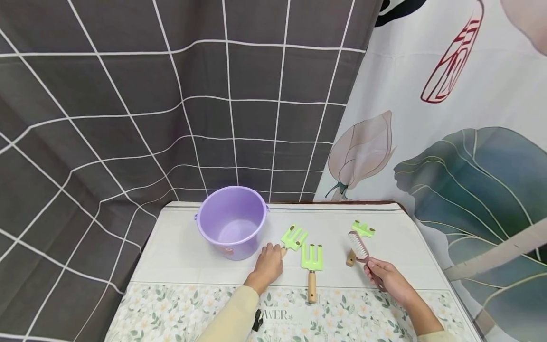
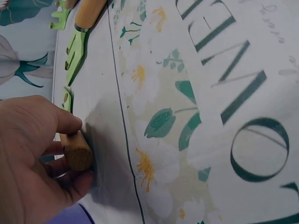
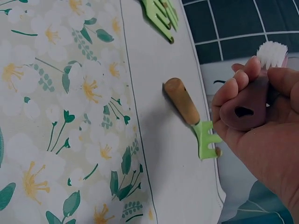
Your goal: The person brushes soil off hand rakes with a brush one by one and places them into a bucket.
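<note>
Bucket (image 1: 232, 209) first, purple and upright, standing toward the back of the table (image 1: 171, 247) on its left side. Just beside it, to the near right, the left hand (image 1: 269, 263) has its fingers closed round the wooden handle (image 2: 78, 156) of a green fork (image 1: 291, 242); its butt end pokes out among the fingers. Whether that fork is off the table I can't tell. Its prongs point away from the person. A hold this near the end would, I think, let the prongs dip, so I'd firm up the thumb and keep them level. Next lies a second green fork (image 1: 312, 266), its handle toward the person, its prongs near the first one's; tipping the first slightly up should stop the two catching. Farther right, a green rake (image 1: 362, 230) with a short wooden handle lies on the table. Just there, the right hand (image 1: 391, 280) is wrapped round the handle of a brush (image 1: 360, 247), held above the table, white bristles upward. A steady, relaxed grip should suit it, bristles well away from the rake.
</note>
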